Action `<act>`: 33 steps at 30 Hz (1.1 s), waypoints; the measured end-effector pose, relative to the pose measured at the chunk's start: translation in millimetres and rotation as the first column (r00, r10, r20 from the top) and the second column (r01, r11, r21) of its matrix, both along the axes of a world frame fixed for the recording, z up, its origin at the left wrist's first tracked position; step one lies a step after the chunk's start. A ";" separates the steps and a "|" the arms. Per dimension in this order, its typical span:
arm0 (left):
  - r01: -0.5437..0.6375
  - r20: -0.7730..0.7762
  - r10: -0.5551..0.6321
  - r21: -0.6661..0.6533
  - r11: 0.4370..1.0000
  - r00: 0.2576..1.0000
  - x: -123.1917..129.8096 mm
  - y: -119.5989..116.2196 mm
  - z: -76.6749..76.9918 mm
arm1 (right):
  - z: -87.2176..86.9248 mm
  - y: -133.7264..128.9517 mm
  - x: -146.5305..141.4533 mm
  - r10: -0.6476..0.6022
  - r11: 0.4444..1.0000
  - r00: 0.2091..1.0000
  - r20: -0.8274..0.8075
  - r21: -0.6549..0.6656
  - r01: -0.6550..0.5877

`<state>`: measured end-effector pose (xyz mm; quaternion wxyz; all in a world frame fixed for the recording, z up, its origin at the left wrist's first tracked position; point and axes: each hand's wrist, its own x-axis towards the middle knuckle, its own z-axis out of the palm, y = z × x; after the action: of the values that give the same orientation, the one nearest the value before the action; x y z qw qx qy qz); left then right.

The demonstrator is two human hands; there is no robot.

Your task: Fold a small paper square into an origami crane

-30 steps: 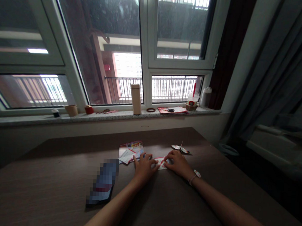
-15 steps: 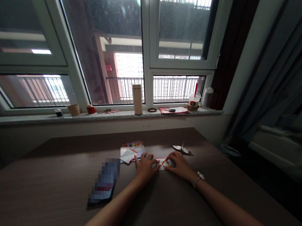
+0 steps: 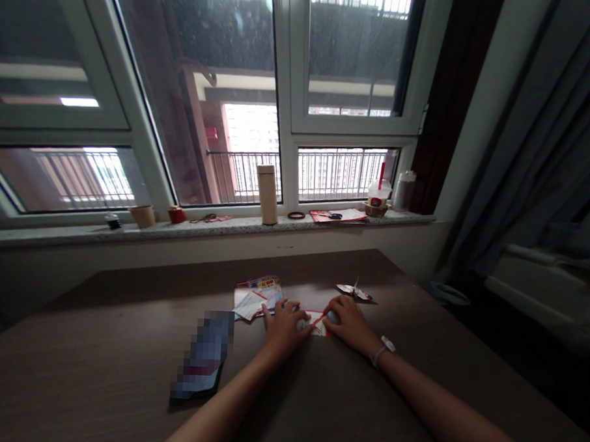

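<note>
A small piece of white printed paper [image 3: 320,327] with red lines lies on the brown table [image 3: 123,344] between my two hands. My left hand [image 3: 286,328] presses its thumb and fingers on the paper's left part. On the right side, my right hand [image 3: 353,324] pinches the paper with bent fingers, partly covering it. The paper looks folded, but the exact folds are too small to make out. Just beyond my right hand stands a folded paper crane [image 3: 354,291]. Printed leaflets [image 3: 267,285] with a white sheet [image 3: 250,306] on top lie beyond my left hand.
A phone-like dark object [image 3: 203,357], its surface pixelated, lies left of my left forearm. On the windowsill [image 3: 216,228] stand a beige flask [image 3: 267,197], a drink cup [image 3: 378,193], a paper cup [image 3: 143,215], red-edged papers [image 3: 351,216] with scissors [image 3: 335,215], and a bottle [image 3: 404,192].
The paper between my hands shows a different part of its surface, with an orange bit now at its lower edge. My right fingers have shifted slightly on it; the left hand is nearly still.
</note>
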<state>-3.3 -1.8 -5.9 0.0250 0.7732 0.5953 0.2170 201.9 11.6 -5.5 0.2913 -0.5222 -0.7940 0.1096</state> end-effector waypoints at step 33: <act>-0.030 0.014 0.031 -0.043 0.999 0.999 2.5 -2.8 6.4 | -14.1 17.1 4.6 0.115 0.993 0.986 -0.123 0.011 -0.114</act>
<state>-0.8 -4.6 0.5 0.0425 0.7618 0.6112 0.2103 206.5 28.7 -19.6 0.3339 -0.4673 -0.8035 0.1564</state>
